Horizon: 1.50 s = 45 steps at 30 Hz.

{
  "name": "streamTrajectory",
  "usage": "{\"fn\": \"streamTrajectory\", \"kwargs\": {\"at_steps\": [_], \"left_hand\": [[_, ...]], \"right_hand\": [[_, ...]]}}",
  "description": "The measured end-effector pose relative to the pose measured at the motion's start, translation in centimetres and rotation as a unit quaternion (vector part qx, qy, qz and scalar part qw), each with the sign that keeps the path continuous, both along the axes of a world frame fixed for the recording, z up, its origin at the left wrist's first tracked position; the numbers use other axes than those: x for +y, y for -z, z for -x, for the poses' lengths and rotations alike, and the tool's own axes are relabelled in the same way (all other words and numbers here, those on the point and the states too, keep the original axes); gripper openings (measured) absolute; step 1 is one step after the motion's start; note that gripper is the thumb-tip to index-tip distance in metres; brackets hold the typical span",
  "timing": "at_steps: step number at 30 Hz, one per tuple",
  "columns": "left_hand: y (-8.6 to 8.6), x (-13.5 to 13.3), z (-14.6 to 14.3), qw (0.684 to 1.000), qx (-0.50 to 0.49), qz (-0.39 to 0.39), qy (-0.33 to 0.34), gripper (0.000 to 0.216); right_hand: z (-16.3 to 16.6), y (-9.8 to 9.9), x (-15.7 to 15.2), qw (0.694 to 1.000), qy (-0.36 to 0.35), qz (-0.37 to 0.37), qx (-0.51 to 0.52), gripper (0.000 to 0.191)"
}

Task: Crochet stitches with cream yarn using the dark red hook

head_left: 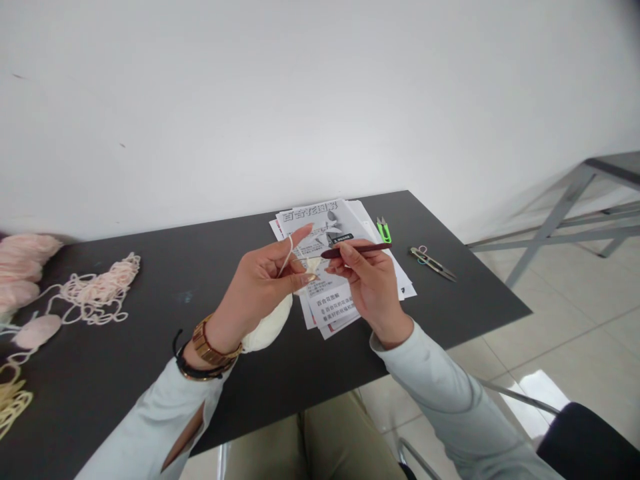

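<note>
My left hand [270,277] pinches a small cream crochet piece [313,265] between thumb and fingers. White yarn [289,252] loops over its raised index finger. In my right hand [367,280] is a dark red-brown crochet hook [357,250], held like a pen, with its tip pointing left at the piece. Whether the tip sits inside a loop is too small to tell. A cream ball of yarn [267,328] lies on the table behind my left wrist, partly hidden. Beneath both hands is a stack of printed sheets [333,303].
Green thread snips [384,230] and metal scissors [433,263] lie right of the sheets on the dark table [175,287]. Pink yarn skeins [25,267], a loose pink tangle [100,290] and yellow yarn [13,403] are at the left. A black chair [590,443] stands at lower right.
</note>
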State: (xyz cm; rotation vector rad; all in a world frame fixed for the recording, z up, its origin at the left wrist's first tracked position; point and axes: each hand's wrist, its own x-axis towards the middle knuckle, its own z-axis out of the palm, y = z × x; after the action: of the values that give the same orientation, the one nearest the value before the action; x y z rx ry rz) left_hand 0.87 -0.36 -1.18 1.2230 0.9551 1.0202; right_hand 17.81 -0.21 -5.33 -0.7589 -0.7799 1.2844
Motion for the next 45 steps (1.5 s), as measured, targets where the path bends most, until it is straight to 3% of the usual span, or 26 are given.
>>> {"fn": "streamTrajectory", "kwargs": {"at_steps": [4,9,11,14,16,18,23,27,31,33,36,40,42,45], "left_hand": [[0.2,0.0,-0.3,1.000,0.017,0.000,-0.009,0.072],[0.6,-0.1,-0.5,0.998,-0.048,0.038,-0.031,0.081],[0.8,-0.2,-0.6,0.997,-0.058,0.050,-0.027,0.085],[0.9,-0.2,-0.8,0.996,-0.072,0.051,-0.030,0.089],[0.9,-0.1,-0.7,0.994,-0.095,0.053,-0.025,0.090],[0.8,-0.1,-0.5,0.991,-0.119,0.058,-0.015,0.087],[0.5,-0.1,0.0,0.985,-0.161,0.058,0.000,0.079],[0.6,-0.2,0.2,0.994,-0.108,-0.010,-0.025,0.075],[0.8,-0.1,0.4,0.996,-0.054,-0.064,-0.037,0.076],[1.0,0.0,0.5,0.996,-0.022,-0.081,-0.031,0.075],[1.3,0.0,0.4,0.989,0.064,-0.129,-0.044,0.068],[1.6,-0.1,0.0,0.978,0.128,-0.143,-0.087,0.064],[1.5,-0.1,-0.3,0.981,0.123,-0.112,-0.099,0.066],[1.2,-0.2,-0.6,0.997,-0.002,-0.012,-0.072,0.078]], "right_hand": [[0.2,0.1,-0.3,0.996,0.045,-0.059,-0.056,0.012],[0.4,0.2,-0.8,0.977,0.106,-0.114,-0.145,0.008],[0.3,0.4,-1.1,0.945,0.144,-0.194,-0.223,0.011],[0.2,0.7,-1.4,0.858,0.168,-0.346,-0.340,0.032],[0.2,0.9,-1.5,0.818,0.171,-0.398,-0.378,0.043],[0.2,0.9,-1.5,0.825,0.173,-0.393,-0.367,0.045],[0.5,0.6,-1.6,0.888,0.140,-0.328,-0.290,0.036],[0.9,0.6,-1.7,0.923,0.136,-0.277,-0.231,0.027],[1.1,0.5,-1.1,0.986,0.068,-0.136,-0.074,0.012],[0.9,0.4,-0.5,0.997,0.007,-0.070,-0.010,0.011],[0.6,0.1,-0.1,0.999,-0.008,-0.045,0.000,0.011],[0.5,0.1,-0.6,0.984,0.084,-0.110,-0.110,0.008],[0.5,0.4,-1.1,0.952,0.134,-0.186,-0.203,0.018],[0.2,0.8,-1.7,0.853,0.148,-0.340,-0.368,0.036]]}}
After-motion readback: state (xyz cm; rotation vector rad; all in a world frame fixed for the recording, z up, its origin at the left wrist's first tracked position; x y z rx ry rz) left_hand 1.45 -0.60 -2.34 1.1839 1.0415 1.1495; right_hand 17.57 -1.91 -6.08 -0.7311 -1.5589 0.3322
